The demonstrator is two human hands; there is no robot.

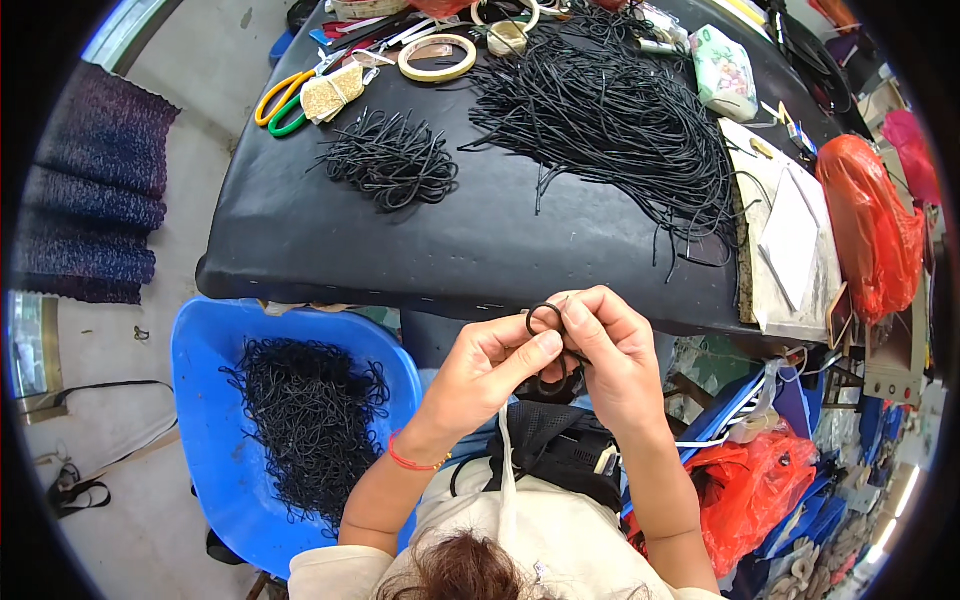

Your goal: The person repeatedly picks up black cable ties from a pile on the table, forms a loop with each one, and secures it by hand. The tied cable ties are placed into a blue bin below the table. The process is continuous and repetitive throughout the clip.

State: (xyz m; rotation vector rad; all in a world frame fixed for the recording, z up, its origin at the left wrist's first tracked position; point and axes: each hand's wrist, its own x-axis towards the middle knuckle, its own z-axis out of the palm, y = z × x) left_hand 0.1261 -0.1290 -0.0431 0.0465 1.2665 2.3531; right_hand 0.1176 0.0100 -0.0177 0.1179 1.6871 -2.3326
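Observation:
Just in front of the table's near edge, my left hand (478, 372) and my right hand (618, 350) meet around a thin black cord (530, 317). The cord curls into a small loop standing up between the fingers, and another bend of it hangs below. Both hands pinch it between thumb and forefinger; the fingers hide part of the cord and how it crosses. On the black tabletop (330, 250) lie a large spread of loose black cords (610, 120) and a smaller heap of looped cords (392, 160).
At left below the table, a blue plastic tub (215, 420) holds many knotted black cords (305, 430). Yellow-and-green-handled scissors (272, 100), a tape roll (437, 75) and a tissue pack (724, 75) lie toward the back. A board (825, 265) and red plastic bag (872, 225) sit right.

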